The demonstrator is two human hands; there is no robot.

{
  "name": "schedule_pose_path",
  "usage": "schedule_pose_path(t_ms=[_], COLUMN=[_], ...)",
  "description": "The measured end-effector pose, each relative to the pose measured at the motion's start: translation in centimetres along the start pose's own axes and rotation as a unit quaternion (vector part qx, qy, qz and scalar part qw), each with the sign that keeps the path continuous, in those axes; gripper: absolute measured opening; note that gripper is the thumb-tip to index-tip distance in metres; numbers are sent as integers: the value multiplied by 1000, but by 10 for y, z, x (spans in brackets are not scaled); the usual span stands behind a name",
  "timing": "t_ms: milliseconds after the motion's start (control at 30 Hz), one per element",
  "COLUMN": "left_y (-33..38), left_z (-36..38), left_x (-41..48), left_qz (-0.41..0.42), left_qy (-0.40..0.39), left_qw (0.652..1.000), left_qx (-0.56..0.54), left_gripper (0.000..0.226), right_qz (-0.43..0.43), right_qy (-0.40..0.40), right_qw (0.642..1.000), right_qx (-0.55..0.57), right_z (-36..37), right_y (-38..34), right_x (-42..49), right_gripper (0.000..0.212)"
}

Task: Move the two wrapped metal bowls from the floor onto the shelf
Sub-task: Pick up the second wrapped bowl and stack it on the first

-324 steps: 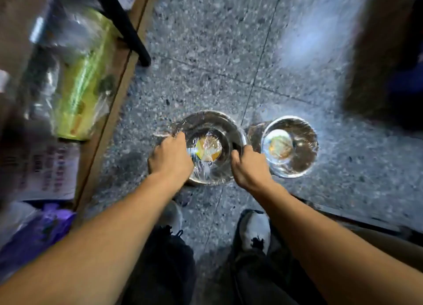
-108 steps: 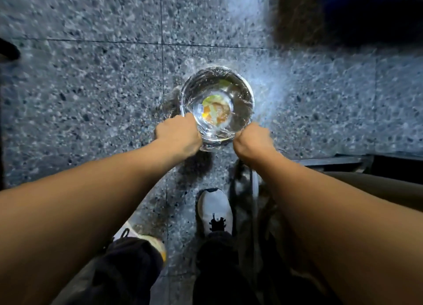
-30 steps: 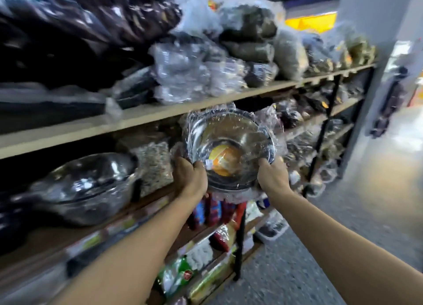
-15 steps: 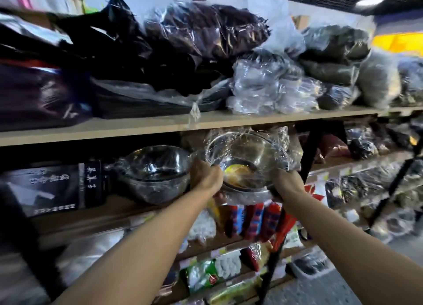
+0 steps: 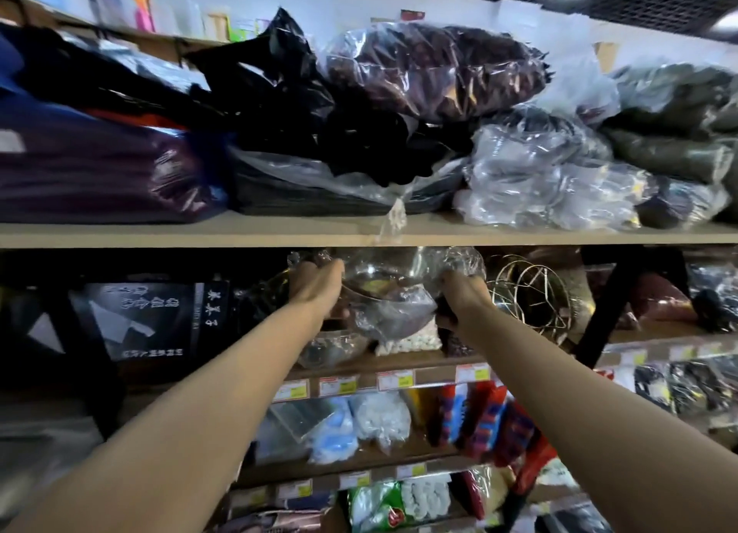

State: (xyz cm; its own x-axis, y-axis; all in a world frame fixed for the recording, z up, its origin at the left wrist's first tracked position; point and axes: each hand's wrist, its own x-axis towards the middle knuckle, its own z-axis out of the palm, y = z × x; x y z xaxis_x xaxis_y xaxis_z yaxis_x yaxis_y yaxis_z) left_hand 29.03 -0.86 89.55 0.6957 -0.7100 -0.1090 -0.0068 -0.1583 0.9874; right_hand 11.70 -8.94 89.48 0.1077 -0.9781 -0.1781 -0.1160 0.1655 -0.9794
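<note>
A metal bowl wrapped in clear plastic (image 5: 389, 304) is in both my hands, inside the middle shelf bay just under the upper board. My left hand (image 5: 315, 289) grips its left rim and my right hand (image 5: 463, 293) its right rim. The bowl is tilted, its mouth toward me, and hangs above the wooden shelf board (image 5: 399, 362). Below its left side the other wrapped bowl (image 5: 331, 346) rests on that board, partly hidden by my left forearm. I cannot tell whether the two bowls touch.
The upper board (image 5: 239, 235) carries bulky plastic-wrapped bags close above the bowl. A gold wire basket (image 5: 527, 297) stands right of my right hand, a black printed box (image 5: 151, 316) to the left, and a black slanted post (image 5: 615, 312) further right. Packaged goods fill the lower shelves.
My hands have pushed the wrapped bowl up and deeper into the shelf bay, over the bowl that stands there. The view has swung left and closer to the shelf.
</note>
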Motion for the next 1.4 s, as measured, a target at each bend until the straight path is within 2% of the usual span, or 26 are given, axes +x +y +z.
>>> schedule_pose_path(t_ms=[300,500,633,833,900,1000,1067,1133,1200,1267,1333,1400], left_y=[-12,-10,-22,-47,-43,-35,-35,-38,-41,-43,-47,-55], left_z=[-68,-66,-58,-54,-52,-47,-45,-43,-39,-37,-35,-35], left_x=[43,61,70,95,98,98,100,99,96,93,96,103], left_qz=[-42,-40,-92,-152,-153,-134,-92,-11,47,51,39,35], left_qy=[51,50,8,-36,-49,-41,-8,40,86,100,104,108], left_qw=[994,993,992,987,987,978,957,914,857,823,806,809], left_qx=[-92,-101,-86,-46,2,157,276,403,506,556,581,576], left_gripper=[34,27,20,31,30,31,30,33,49,57,56,51], right_qz=[15,33,38,71,46,-11,-35,-36,-41,-61,-54,-47], right_qy=[-96,-82,-77,-69,-56,-31,-41,-66,-77,-71,-62,-42], right_qw=[994,995,996,992,985,952,930,907,888,884,891,905], right_qx=[42,41,-1,-75,-155,-304,-364,-414,-451,-457,-447,-421], right_z=[81,93,94,93,94,94,90,89,94,104,113,117], right_y=[0,-5,10,31,31,26,22,23,29,39,47,49], right_x=[20,33,45,76,83,85,81,76,73,78,83,84], right_gripper=[29,30,39,47,52,52,46,38,30,31,36,47])
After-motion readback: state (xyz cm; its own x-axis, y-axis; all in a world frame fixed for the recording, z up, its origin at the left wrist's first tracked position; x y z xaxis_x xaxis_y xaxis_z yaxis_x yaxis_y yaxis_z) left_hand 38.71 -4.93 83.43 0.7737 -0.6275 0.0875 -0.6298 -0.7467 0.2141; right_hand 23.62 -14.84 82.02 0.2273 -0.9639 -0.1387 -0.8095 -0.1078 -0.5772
